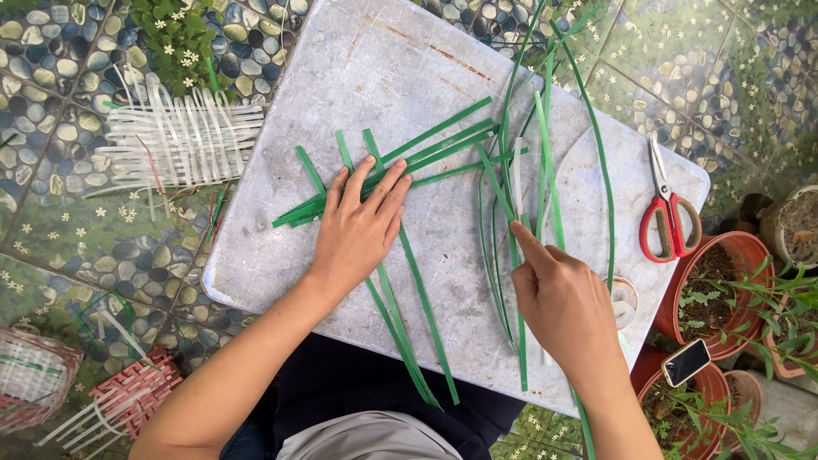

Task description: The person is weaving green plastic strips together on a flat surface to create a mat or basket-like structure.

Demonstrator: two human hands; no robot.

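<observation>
On a worn white board (383, 68), several flat green strips (426, 145) lie crossed in a loose weave. My left hand (358, 230) presses flat on the crossing, fingers spread over the strips. My right hand (562, 307) pinches a single green strip (517, 281) between thumb and forefinger, beside a bunch of long loose green strips (545, 162) that run toward the far edge. A white strip (517, 175) lies among them.
Red-handled scissors (669, 213) lie at the board's right edge, a tape roll (625, 300) near my right wrist. A white woven mat (175, 140) lies on the pebbled floor left. Small baskets (128, 396) sit lower left. Potted plants (724, 290) and a phone (687, 362) stand right.
</observation>
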